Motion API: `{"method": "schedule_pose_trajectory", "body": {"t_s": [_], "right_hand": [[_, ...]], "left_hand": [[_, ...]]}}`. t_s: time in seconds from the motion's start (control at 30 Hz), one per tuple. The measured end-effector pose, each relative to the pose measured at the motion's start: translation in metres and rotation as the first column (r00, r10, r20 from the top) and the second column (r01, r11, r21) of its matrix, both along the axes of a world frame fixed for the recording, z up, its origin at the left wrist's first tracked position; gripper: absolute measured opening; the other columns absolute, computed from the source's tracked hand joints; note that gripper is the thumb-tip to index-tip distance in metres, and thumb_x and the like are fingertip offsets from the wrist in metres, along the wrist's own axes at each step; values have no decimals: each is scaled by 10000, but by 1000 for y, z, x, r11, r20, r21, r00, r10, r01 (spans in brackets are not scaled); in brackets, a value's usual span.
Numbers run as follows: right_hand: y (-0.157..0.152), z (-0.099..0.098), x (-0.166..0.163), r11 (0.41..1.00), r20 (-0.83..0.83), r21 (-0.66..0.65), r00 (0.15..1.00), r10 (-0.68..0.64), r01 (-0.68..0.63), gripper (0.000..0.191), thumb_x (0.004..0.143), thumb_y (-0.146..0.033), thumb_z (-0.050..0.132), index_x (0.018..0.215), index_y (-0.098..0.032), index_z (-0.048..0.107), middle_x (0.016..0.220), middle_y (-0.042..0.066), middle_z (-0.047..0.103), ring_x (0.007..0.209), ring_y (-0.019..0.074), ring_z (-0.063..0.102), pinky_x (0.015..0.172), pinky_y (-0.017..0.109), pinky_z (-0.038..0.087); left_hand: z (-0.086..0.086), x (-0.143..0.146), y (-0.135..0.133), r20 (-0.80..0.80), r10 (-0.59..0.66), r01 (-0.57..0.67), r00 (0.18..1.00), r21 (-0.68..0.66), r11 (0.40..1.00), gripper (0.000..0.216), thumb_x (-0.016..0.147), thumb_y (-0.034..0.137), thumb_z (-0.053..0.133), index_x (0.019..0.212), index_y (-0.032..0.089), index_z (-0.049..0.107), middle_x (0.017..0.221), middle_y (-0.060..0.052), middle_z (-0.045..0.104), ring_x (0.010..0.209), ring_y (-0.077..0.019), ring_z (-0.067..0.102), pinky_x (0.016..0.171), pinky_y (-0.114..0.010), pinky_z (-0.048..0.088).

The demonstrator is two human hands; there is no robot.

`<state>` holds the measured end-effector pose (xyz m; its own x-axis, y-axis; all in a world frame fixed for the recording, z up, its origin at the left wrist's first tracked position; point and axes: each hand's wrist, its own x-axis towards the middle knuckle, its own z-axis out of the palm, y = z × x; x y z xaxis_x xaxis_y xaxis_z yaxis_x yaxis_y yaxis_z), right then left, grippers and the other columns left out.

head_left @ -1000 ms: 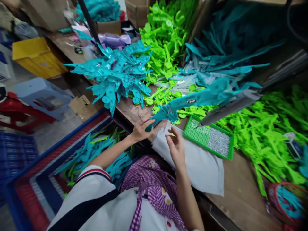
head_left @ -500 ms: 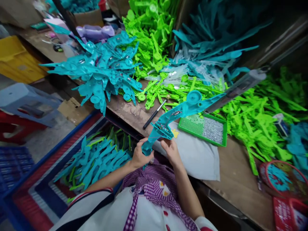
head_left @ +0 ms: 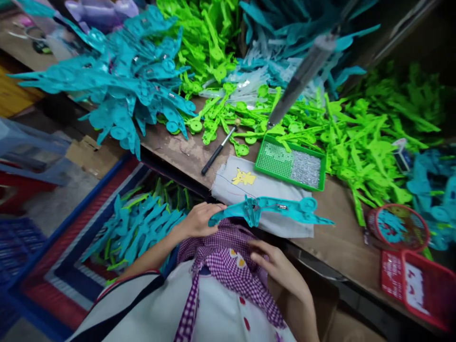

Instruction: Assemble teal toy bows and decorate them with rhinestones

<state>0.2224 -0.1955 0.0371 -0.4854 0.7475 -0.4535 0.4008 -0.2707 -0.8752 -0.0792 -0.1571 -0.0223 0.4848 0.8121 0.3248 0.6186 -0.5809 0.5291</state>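
My left hand [head_left: 201,219] grips one end of a long teal plastic shell [head_left: 272,207], which lies across the front of a grey cloth [head_left: 231,185] with a yellow cartoon figure. Small metal parts and thin wires show inside the shell, and its pointed end faces right. My right hand [head_left: 276,266] hovers below and apart from it, in front of the checked apron, fingers loosely spread and holding nothing. Behind the cloth sits a green tray [head_left: 274,164] of small silvery pieces. A black-handled screwdriver-like tool [head_left: 217,154] lies left of the tray.
Teal shells [head_left: 117,90] are heaped at the back left, bright green plastic parts [head_left: 366,161] along the back and right. A hanging cylindrical tool [head_left: 302,78] points down above the tray. At right stand a round tub [head_left: 399,228] and a red box [head_left: 423,285]. A blue-rimmed crate [head_left: 67,237] holds more shells at lower left.
The teal shell has swung down from under the hanging tool to lie nearly level over the cloth. My right hand has come off it and moved down right. The view has shifted.
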Motion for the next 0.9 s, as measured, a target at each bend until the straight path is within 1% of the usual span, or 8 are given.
{"method": "schedule_pose_trajectory", "body": {"t_s": [0.1,0.2,0.33,0.47,0.6,0.73,0.8,0.9], "right_hand": [[3,31,17,929,79,362,991,-111,75,334,948,-421,595,1235,-288,702,1222,78,741,1122,261,699,989,435,560],[59,31,-9,733,186,672,934,-306,107,551,890,-408,673,1410,-269,555,1336,113,674,1246,312,618,1051,527,496],[134,12,-55,826,323,533,947,3,-184,516,891,-264,615,1397,-198,542,963,85,753,932,262,697,901,472,537],[131,27,-44,862,-170,452,971,-170,230,414,891,-309,614,1294,-230,556,826,8,668,800,182,670,767,357,557],[82,52,21,540,-427,444,699,-573,715,459,804,-338,704,1242,-287,578,766,-24,608,778,194,670,798,412,570],[58,26,90,112,-494,507,394,-775,855,430,738,-334,719,1147,-259,609,702,-57,553,647,160,596,827,455,562],[58,-2,113,20,-429,521,282,-858,853,419,701,-326,752,1081,-225,607,736,-51,594,682,155,622,852,432,552],[59,-38,127,34,-306,486,206,-929,873,474,680,-332,766,1092,-200,571,733,-56,622,701,156,648,846,398,547]], "left_hand": [[-7,7,13,-116,-138,134,984,-41,990,538,788,179,612,1323,172,548,1268,-94,712,1107,-219,699,877,-348,535],[-3,15,19,-209,-216,211,954,-50,976,581,821,213,628,1389,154,524,1311,-100,689,1114,-222,684,870,-354,521],[9,21,15,-298,-214,209,930,-47,977,621,838,224,632,1441,160,496,1294,-102,695,1083,-230,678,886,-367,505],[9,21,12,-262,-184,169,947,-80,982,609,810,191,623,1410,167,526,1259,-96,705,1055,-232,682,876,-357,509],[11,18,25,-234,-203,180,951,-117,977,563,800,183,620,1361,190,562,1264,-93,703,1074,-250,681,908,-362,505],[24,21,55,-258,-282,250,924,-149,957,597,813,183,631,1401,210,535,1355,-95,655,1166,-268,643,979,-394,493],[32,29,72,-316,-276,248,908,-128,960,630,820,180,652,1433,225,514,1454,-105,580,1284,-303,567,1056,-438,457],[39,43,91,-384,-128,128,914,-25,991,727,799,176,734,1474,275,483,1597,-109,404,1486,-402,314,1197,-608,262]]}}
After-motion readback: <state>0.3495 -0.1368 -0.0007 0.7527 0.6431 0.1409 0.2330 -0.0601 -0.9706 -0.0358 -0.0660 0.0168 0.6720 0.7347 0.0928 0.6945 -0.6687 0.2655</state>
